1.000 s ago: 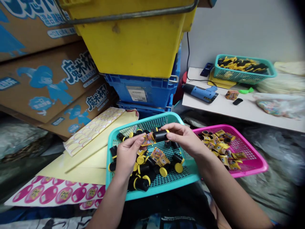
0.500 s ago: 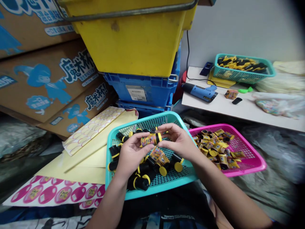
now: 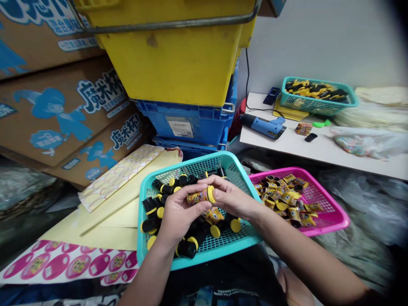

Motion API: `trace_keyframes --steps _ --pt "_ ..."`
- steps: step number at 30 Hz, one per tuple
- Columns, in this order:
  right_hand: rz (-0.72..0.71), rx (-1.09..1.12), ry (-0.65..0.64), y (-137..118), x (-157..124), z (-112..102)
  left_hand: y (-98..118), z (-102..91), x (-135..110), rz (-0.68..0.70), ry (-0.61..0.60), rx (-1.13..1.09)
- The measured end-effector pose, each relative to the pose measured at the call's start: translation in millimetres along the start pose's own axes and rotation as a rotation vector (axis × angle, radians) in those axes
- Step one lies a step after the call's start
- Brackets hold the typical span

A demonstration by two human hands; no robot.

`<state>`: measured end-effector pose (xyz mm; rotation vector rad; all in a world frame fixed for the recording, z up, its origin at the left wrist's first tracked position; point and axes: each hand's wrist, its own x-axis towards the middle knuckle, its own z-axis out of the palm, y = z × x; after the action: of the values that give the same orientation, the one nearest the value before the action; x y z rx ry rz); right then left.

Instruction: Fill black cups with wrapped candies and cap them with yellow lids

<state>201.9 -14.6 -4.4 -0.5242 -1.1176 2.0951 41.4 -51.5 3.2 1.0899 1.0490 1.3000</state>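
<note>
Both my hands grip one small black tube with a yellow cap (image 3: 202,196) that has an orange label wrapped round it. My left hand (image 3: 176,211) closes on its left end and my right hand (image 3: 228,197) pinches the capped right end. They hover over a teal mesh basket (image 3: 223,247) holding several bare black tubes with yellow caps and a few loose orange labels. Just right of it, a pink mesh basket (image 3: 331,219) holds several labelled tubes.
Sheets of pink round stickers (image 3: 63,264) and yellow backing paper (image 3: 121,204) lie to the left. Cardboard boxes (image 3: 63,114), a yellow crate (image 3: 178,55) and blue crates (image 3: 191,123) stack behind. A white table (image 3: 318,148) carries a blue tool (image 3: 263,125) and another teal basket (image 3: 317,100).
The orange label went from hanging loose beside the black tube to wrapped round it. Both hands drew closer together and sank slightly over the teal basket.
</note>
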Motion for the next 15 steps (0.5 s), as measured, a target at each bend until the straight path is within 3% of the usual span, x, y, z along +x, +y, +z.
trace_keyframes --steps 10,15 --pt "-0.014 -0.128 0.014 3.4 1.2 -10.0 -5.6 -1.4 -1.8 -0.026 0.01 0.043" --pt "-0.04 -0.192 0.059 0.6 -0.5 -8.7 -2.6 -5.2 -0.1 0.114 -0.029 0.087"
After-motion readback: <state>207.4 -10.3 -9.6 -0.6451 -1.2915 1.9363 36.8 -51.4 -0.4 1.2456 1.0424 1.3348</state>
